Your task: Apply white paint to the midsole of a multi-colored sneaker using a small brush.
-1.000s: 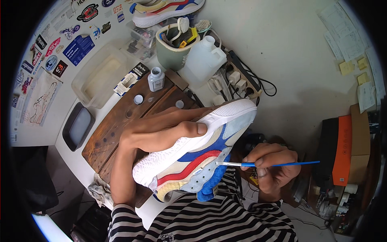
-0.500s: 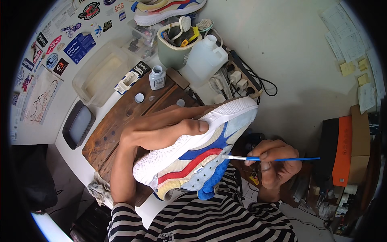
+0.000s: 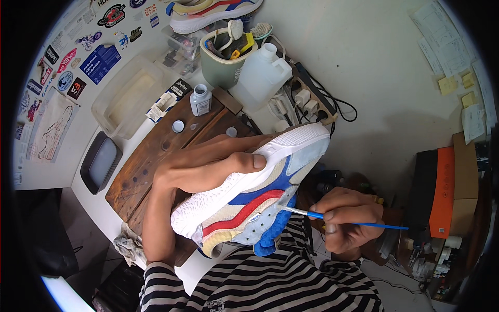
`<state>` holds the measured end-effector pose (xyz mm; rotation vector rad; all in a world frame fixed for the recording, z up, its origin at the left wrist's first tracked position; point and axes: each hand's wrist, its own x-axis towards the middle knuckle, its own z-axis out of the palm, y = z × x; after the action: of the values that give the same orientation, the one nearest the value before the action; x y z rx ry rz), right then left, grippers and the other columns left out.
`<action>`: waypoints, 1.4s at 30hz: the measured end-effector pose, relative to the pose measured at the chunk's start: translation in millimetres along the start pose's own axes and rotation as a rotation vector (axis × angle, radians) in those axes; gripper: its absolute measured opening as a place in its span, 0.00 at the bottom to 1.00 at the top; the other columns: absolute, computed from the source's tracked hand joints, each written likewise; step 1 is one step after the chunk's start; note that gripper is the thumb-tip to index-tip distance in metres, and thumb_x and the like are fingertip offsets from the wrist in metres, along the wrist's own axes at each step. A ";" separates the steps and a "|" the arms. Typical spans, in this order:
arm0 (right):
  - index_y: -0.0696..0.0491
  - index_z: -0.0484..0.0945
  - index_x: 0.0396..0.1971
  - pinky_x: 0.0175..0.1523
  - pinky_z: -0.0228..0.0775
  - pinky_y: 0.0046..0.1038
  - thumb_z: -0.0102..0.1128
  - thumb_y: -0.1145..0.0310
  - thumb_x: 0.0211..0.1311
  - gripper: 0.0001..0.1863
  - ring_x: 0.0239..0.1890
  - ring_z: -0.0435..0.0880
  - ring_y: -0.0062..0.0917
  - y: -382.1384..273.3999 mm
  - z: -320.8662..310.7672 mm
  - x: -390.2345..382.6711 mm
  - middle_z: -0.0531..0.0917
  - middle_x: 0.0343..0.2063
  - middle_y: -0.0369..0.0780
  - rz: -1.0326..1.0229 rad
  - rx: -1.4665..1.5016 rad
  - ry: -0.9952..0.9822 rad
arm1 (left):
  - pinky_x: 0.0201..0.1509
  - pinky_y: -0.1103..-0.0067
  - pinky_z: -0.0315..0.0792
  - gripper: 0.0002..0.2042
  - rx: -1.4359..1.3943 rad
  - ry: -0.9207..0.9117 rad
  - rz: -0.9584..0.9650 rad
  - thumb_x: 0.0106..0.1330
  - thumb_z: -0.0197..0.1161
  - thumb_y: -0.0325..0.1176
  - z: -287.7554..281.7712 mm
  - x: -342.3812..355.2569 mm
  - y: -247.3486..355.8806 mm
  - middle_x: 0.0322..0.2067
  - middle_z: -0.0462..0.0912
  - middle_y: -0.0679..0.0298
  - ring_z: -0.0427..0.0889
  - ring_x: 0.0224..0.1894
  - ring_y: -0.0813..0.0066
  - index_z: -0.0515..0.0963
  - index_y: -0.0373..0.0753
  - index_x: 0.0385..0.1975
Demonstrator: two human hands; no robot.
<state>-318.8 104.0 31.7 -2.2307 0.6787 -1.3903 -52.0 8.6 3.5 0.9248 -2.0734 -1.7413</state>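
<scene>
My left hand (image 3: pixel 208 166) grips a sneaker (image 3: pixel 241 210) on its side, white sole toward the top left, toe pointing to the upper right, with thumb along the sole. The upper has cream, red, blue and light blue panels and blue laces. My right hand (image 3: pixel 353 223) pinches a slim blue paintbrush (image 3: pixel 390 226), whose pale tip meets the light blue lace panel. Behind the shoe, an open small bottle (image 3: pixel 201 104) stands on a dark wooden board (image 3: pixel 143 171), beside a white cap (image 3: pixel 178 126).
Around the board are a clear plastic bin (image 3: pixel 106 112), a dark tray (image 3: pixel 97 169), a jug (image 3: pixel 260 78), a green bucket of brushes (image 3: pixel 218 70) and a power strip (image 3: pixel 325 117). Another sneaker (image 3: pixel 213 21) sits at the back. Orange and brown boxes (image 3: pixel 444 192) stand at right.
In the last half second the brush tip has moved slightly down and left on the lace panel, and the handle's far end has tilted lower with my right hand. The shoe has barely shifted.
</scene>
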 end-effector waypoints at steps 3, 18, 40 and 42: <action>0.62 0.77 0.37 0.21 0.77 0.23 0.65 0.79 0.58 0.08 0.19 0.83 0.24 2.6 -2.6 -3.0 0.86 0.27 0.49 0.000 -0.046 0.029 | 0.55 0.67 0.76 0.39 0.014 0.020 -0.037 0.72 0.45 0.60 0.4 -3.7 -2.8 0.49 0.85 0.40 0.86 0.49 0.48 0.66 0.35 0.73; 0.62 0.78 0.37 0.22 0.79 0.24 0.67 0.77 0.58 0.09 0.19 0.84 0.24 -0.8 -1.2 1.9 0.86 0.27 0.50 -0.028 -0.067 0.025 | 0.64 0.69 0.68 0.41 -0.121 -0.012 -0.117 0.64 0.52 0.56 -0.2 -1.3 2.8 0.58 0.79 0.42 0.79 0.57 0.55 0.65 0.30 0.72; 0.62 0.77 0.36 0.22 0.78 0.23 0.64 0.79 0.57 0.08 0.19 0.84 0.26 9.2 -4.4 -6.7 0.85 0.27 0.51 -0.006 -0.061 0.114 | 0.71 0.69 0.61 0.41 -0.123 -0.014 -0.185 0.65 0.52 0.56 -2.0 -6.5 17.2 0.65 0.74 0.42 0.74 0.65 0.54 0.66 0.28 0.71; 0.62 0.77 0.37 0.21 0.78 0.23 0.65 0.79 0.57 0.09 0.19 0.84 0.26 8.5 -1.8 -6.2 0.85 0.27 0.51 -0.040 -0.058 0.088 | 0.71 0.69 0.61 0.41 -0.081 0.000 -0.225 0.65 0.53 0.56 -1.9 -5.7 17.3 0.64 0.74 0.42 0.74 0.65 0.55 0.65 0.27 0.71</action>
<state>-324.4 100.8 23.1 -2.2507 0.7161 -1.5140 -51.7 11.9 21.6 1.1713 -1.9464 -1.9188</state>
